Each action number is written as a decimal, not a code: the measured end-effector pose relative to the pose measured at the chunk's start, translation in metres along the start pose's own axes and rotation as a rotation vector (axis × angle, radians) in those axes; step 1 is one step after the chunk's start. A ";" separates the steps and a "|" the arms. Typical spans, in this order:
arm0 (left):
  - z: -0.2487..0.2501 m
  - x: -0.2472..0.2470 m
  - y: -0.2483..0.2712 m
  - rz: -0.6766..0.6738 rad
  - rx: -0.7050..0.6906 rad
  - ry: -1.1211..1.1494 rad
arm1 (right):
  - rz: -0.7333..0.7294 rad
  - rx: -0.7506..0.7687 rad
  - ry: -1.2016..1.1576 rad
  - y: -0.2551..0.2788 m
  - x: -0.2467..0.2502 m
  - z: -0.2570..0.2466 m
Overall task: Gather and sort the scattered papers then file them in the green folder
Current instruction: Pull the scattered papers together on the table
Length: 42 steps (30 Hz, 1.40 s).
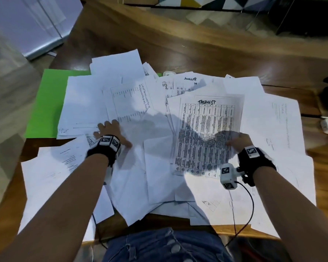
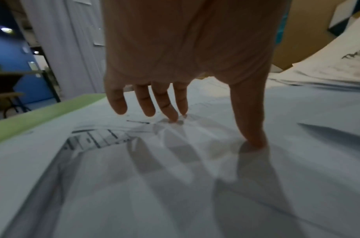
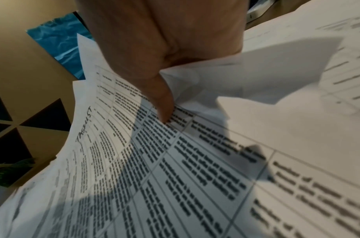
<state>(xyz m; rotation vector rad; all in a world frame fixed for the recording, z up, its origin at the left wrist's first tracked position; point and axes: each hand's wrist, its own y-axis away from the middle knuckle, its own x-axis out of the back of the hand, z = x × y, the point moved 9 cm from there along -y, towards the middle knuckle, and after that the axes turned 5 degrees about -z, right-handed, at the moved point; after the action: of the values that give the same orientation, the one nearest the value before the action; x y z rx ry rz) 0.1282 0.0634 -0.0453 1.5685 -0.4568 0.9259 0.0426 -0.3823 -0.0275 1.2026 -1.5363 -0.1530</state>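
1. Many loose white papers [image 1: 159, 148] are spread in overlapping layers across the wooden tabletop [image 1: 197, 59], reaching from its near edge to about the middle.
2. One printed table sheet headed "TASKLIST" [image 1: 206, 137] is held up off the pile at its right edge by the right hand [image 1: 239, 143]; the grip is a pinch, with the thumb [image 3: 162, 103] pressed on the printed face and the other fingers hidden behind the paper.
3. On the pile's left part the left hand [image 1: 112, 131] is laid palm down, its grip spread; the fingertips [image 2: 172, 116] and the thumb are seen touching the top sheet in the left wrist view.
4. Under the left side of the pile lies the green folder [image 1: 47, 103], flat on the tabletop, with only its left portion exposed.
5. Black wrist straps carrying white marker cubes are worn on both forearms, and blue denim is seen at the near edge.
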 end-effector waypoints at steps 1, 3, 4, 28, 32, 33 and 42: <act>-0.001 -0.002 -0.002 -0.003 -0.009 0.006 | -0.007 0.007 0.022 -0.001 -0.002 0.000; -0.001 -0.011 -0.003 -0.037 -0.015 0.105 | -0.004 0.000 0.020 0.002 -0.006 -0.002; 0.001 -0.014 -0.002 -0.061 -0.019 0.162 | -0.010 -0.011 0.011 0.001 -0.009 -0.001; 0.071 -0.010 0.012 0.030 -0.108 0.300 | 0.316 -0.042 0.005 -0.002 0.038 0.017; 0.081 -0.059 0.021 -0.286 -0.109 0.320 | 0.332 0.066 -0.006 -0.003 0.051 -0.003; 0.083 -0.062 0.022 -0.300 -0.112 0.308 | 0.331 0.090 -0.001 -0.002 0.054 -0.009; 0.103 0.015 0.008 0.036 -0.364 0.468 | -0.042 0.261 0.137 0.001 0.012 -0.048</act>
<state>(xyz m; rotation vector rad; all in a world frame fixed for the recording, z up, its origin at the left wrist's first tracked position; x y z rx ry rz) 0.1625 -0.0335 -0.0268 0.9785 -0.2978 1.1276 0.0814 -0.3670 -0.0013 1.4205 -1.4420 0.1040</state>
